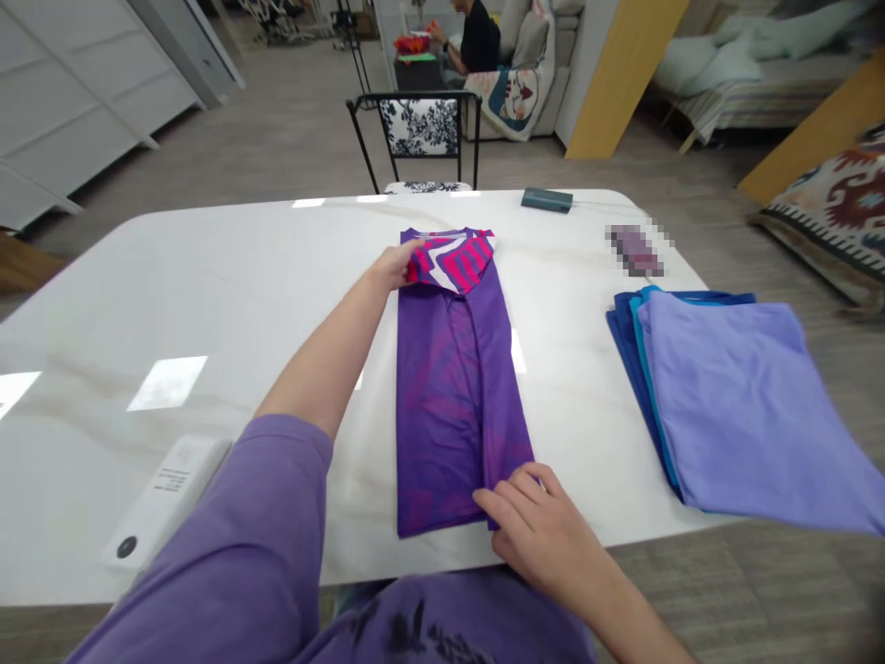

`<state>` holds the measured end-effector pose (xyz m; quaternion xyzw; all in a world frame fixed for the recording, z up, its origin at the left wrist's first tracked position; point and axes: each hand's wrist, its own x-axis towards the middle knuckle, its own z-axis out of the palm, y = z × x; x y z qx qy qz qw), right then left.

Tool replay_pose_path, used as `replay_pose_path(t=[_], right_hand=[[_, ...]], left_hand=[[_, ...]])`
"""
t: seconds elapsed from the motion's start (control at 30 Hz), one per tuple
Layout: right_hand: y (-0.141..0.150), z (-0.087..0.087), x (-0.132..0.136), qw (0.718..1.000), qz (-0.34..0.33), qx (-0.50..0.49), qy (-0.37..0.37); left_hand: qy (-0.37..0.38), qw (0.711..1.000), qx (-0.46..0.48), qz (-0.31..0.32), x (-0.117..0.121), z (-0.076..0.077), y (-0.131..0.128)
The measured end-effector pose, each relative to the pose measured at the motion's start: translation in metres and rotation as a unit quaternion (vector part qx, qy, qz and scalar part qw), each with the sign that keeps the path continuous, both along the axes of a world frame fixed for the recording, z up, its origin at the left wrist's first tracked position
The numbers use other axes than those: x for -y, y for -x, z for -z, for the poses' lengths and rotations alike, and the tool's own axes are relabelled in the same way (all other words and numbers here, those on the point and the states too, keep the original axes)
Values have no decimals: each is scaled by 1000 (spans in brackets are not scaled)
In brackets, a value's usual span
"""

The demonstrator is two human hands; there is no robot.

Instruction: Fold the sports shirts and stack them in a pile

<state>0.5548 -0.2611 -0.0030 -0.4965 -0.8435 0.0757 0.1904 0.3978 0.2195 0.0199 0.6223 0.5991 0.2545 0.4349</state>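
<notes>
A purple garment (453,387) lies folded into a long strip down the middle of the white table (228,304). Its far end shows a pink, white and purple striped part (456,258). My left hand (395,266) reaches to that far end and pinches the cloth at its left corner. My right hand (536,521) rests on the near right corner of the strip, fingers curled onto the fabric edge. I wear a purple long sleeve on the left arm.
A stack of folded blue and lilac garments (733,406) lies at the table's right edge. A white device (166,498) sits near left, a dark case (546,199) at the far edge. A black chair (418,138) stands behind the table; a person sits further back.
</notes>
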Motion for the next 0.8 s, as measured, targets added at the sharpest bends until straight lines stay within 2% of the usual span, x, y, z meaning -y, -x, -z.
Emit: replay_pose_path(t=[0.07,0.2,0.3,0.37,0.43,0.5,0.57,0.67,0.8], right_hand=[[8,5,-5,999,-18,28,14],[7,7,-2,997,-29,52,51],[-1,3,5,995,-17,29,98],[-7,1,8,992,12,-16,124],[-13,3,8,988,67,-47,128],[-19,9,6,984,136,-43,109],[-23,18,3,978,185,-22,93],[-29,33,4,975,205,8,80],[-34,48,14,974,215,14,70]], left_hand=[[18,1000,-10,-17,6,12,13],[-11,997,-60,-37,5,28,33],[-61,991,-108,-58,2,32,41],[-135,978,-149,-48,-1,34,35],[-226,957,-181,0,-8,35,18],[-281,939,-186,62,-20,36,-10],[-276,941,-171,98,-36,36,-45],[-225,950,-188,109,-65,39,-94],[-177,948,-234,123,-100,51,-134]])
